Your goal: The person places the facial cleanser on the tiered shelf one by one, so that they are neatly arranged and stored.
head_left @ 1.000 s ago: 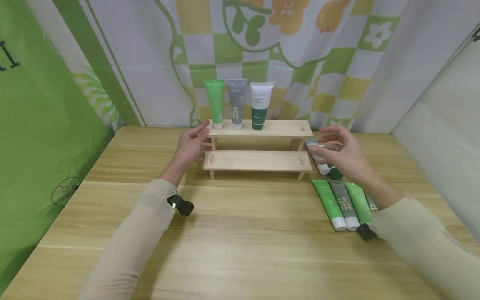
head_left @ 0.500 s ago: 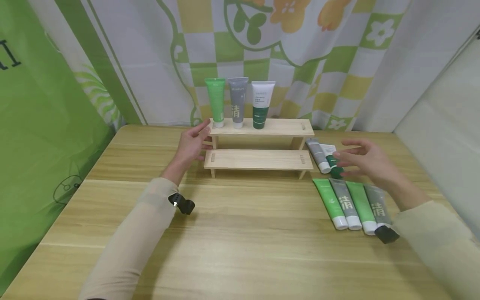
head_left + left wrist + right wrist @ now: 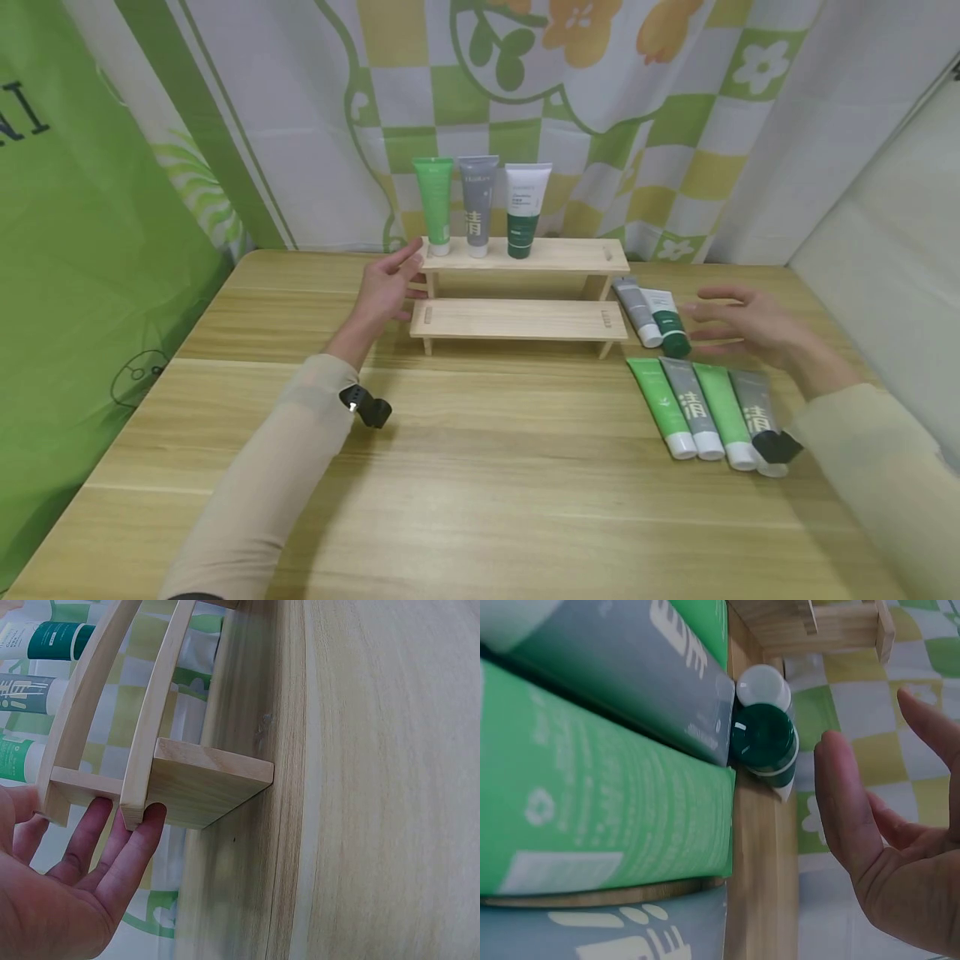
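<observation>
My left hand [image 3: 381,289] is at the left end of a two-tier wooden display rack [image 3: 517,318]. In the left wrist view its fairly straight fingers [image 3: 135,859] touch the rack's end. A green tube [image 3: 435,204], a grey tube [image 3: 477,206] and a white-and-dark-green tube [image 3: 525,210] stand caps down on the upper tier. My right hand [image 3: 757,327] holds nothing, its fingers spread just right of a lying white-and-dark-green tube [image 3: 667,323]. Another grey tube [image 3: 637,311] lies against that one, beside the rack.
Nearer me on the right, a row of green tubes [image 3: 660,408] and grey tubes [image 3: 692,407] lies on the wooden table [image 3: 480,500]. The right wrist device [image 3: 777,447] overlaps the row's end. A patterned curtain [image 3: 630,108] hangs behind the table.
My right hand has moved right, away from the rack, and now sits beside the lying white-and-dark-green tube, uncovering it and the row. My left hand stays at the rack.
</observation>
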The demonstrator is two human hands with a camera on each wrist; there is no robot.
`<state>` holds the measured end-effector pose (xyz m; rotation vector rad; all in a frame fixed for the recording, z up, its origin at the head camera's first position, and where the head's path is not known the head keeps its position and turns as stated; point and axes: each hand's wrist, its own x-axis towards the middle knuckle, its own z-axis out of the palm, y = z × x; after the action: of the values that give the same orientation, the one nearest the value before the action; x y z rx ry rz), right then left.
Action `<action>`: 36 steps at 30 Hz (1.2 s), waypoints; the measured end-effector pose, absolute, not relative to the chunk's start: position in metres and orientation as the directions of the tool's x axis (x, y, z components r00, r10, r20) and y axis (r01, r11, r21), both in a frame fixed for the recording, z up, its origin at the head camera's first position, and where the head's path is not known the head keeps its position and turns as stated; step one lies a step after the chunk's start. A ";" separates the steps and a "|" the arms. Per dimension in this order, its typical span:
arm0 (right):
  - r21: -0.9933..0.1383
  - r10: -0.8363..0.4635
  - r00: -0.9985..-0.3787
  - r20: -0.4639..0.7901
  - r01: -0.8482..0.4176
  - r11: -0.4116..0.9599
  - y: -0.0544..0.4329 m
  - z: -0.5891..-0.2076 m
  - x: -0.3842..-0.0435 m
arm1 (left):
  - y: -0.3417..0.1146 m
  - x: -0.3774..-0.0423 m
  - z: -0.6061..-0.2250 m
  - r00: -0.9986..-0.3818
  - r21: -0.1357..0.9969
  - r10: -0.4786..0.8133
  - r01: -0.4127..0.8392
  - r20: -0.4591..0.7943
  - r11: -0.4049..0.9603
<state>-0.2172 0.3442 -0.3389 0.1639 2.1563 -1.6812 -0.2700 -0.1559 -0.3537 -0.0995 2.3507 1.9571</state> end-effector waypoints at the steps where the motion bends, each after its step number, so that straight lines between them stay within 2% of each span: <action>1: -0.901 -0.148 -0.910 -0.388 0.340 0.271 0.347 -0.341 -0.220 | -0.156 -0.270 -0.353 -0.995 0.978 0.002 -0.102 -0.104 0.181; 25: -0.786 -0.177 -0.834 -0.523 0.392 0.477 0.344 -0.351 -0.247 | -0.155 -0.270 -0.353 -0.994 0.978 0.022 -0.099 -0.105 0.182; 31: -0.725 -0.150 -0.825 -0.545 0.373 0.579 0.338 -0.352 -0.256 | -0.155 -0.269 -0.352 -0.995 0.978 0.015 -0.095 -0.100 0.188; 36: -0.703 -0.127 -0.827 -0.548 0.373 0.605 0.332 -0.351 -0.260 | -0.156 -0.269 -0.352 -0.995 0.978 0.013 -0.094 -0.098 0.188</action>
<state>-0.2597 0.3320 -0.3506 0.1940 2.2710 -1.1727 -0.2689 -0.1563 -0.3520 -0.0806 2.3549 1.9482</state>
